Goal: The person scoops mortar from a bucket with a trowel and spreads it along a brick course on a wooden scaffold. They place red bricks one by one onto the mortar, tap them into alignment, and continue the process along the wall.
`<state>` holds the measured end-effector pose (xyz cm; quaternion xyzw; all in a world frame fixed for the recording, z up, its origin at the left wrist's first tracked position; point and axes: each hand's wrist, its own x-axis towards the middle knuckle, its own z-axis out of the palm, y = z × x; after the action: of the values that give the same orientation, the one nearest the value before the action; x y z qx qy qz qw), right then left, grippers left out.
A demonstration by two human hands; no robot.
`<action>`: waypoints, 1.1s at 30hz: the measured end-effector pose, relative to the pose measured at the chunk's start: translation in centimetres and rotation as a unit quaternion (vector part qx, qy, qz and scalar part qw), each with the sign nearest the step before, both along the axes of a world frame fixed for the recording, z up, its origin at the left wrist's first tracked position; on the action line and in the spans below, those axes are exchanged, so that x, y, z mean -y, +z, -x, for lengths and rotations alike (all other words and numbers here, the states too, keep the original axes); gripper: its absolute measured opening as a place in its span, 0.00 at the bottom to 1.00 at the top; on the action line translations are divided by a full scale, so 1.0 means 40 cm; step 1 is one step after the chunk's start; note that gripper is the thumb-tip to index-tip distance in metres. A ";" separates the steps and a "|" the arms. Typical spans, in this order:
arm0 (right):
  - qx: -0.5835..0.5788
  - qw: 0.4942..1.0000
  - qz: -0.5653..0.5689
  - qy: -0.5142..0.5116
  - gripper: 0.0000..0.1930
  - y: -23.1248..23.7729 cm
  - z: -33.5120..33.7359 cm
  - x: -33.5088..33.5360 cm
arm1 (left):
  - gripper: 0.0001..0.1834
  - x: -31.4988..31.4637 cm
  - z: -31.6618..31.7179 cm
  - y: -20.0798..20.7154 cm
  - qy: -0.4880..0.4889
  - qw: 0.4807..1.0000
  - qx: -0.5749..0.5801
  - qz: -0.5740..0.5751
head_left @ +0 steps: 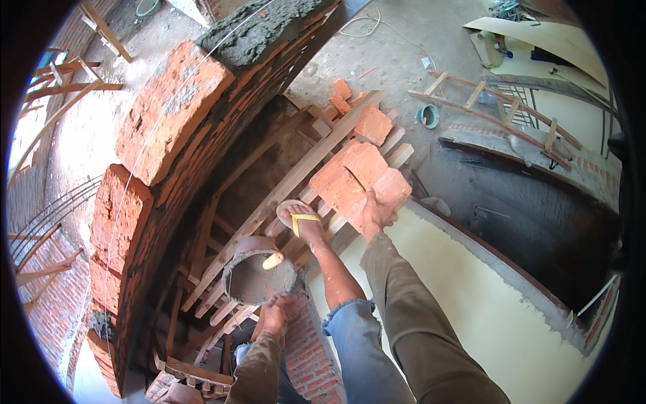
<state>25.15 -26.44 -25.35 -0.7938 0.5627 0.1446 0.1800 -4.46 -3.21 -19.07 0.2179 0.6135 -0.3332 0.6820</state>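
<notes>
My right hand [379, 214] grips an orange brick [393, 190] by its near edge, above the wooden planks. Beside it is a larger orange brick [340, 172], and a thin dark curved strip [354, 179] shows near my fingertips; I cannot tell what it is. My left hand [274, 316] is closed just below the rim of a round bucket [258, 296] smeared with grey mortar. Whether its fingers hold the rim or something else is hidden. A pale wooden handle [273, 260] sticks up from the bucket.
To the left curves a brick wall [138, 215], topped with wet mortar [252, 37] and a taut string. My sandalled foot [306, 222] stands on wooden planks [296, 178] with gaps between them. A wooden ladder [498, 101], a small bucket [427, 116] and a dark opening [525, 209] lie to the right.
</notes>
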 end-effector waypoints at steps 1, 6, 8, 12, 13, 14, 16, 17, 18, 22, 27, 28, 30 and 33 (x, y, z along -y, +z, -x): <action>0.007 1.000 -0.002 0.003 0.60 0.006 0.006 0.011 | 0.17 -0.007 -0.012 0.002 -0.002 1.000 0.005 -0.010; 0.067 0.993 -0.066 0.069 0.55 0.040 0.024 0.135 | 0.18 -0.042 -0.081 0.026 0.008 0.999 0.045 -0.025; 0.139 0.977 -0.106 0.119 0.53 0.043 0.015 0.210 | 0.11 -0.047 -0.099 0.039 0.018 0.998 0.043 -0.035; 0.094 0.951 -0.032 0.294 0.51 0.051 -0.050 0.370 | 0.10 -0.050 -0.100 0.049 0.003 0.999 0.029 -0.038; 0.090 0.932 -0.010 0.351 0.50 0.044 -0.075 0.397 | 0.09 -0.049 -0.095 0.048 0.001 0.999 0.024 -0.036; 0.092 0.907 0.011 0.410 0.50 0.046 -0.110 0.433 | 0.08 -0.045 -0.090 0.045 0.002 0.999 0.022 -0.033; 0.059 0.874 0.048 0.481 0.50 0.022 -0.171 0.478 | 0.07 -0.036 -0.083 0.041 0.002 0.997 0.077 -0.027; 0.046 0.867 0.045 0.494 0.50 -0.003 -0.198 0.491 | 0.06 -0.028 -0.086 0.031 0.004 0.994 0.105 -0.025; 0.033 0.856 0.048 0.514 0.50 -0.027 -0.221 0.507 | 0.05 -0.024 -0.086 0.030 -0.007 0.997 0.077 -0.015; 0.045 0.862 0.054 0.502 0.51 -0.184 -0.254 0.522 | 0.10 -0.016 -0.109 0.019 -0.088 0.995 0.053 -0.007; 0.216 0.887 -0.072 0.403 0.56 -0.366 -0.244 0.504 | 0.12 -0.015 -0.134 0.015 -0.090 0.994 0.061 0.014; 0.185 0.887 -0.049 0.420 0.56 -0.382 -0.241 0.506 | 0.12 -0.012 -0.138 0.013 -0.095 0.994 0.056 0.016; 0.143 0.890 -0.055 0.430 0.56 -0.389 -0.237 0.516 | 0.12 -0.003 -0.147 0.011 -0.098 0.994 0.045 0.018; 0.131 0.882 -0.105 0.441 0.53 -0.340 -0.248 0.525 | 0.13 0.019 -0.168 0.009 -0.099 0.994 0.050 0.020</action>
<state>35.09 -47.42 -38.94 -0.9480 0.1079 0.1621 0.2517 2.27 -3.99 -18.70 0.2807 0.5472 -0.3998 0.6797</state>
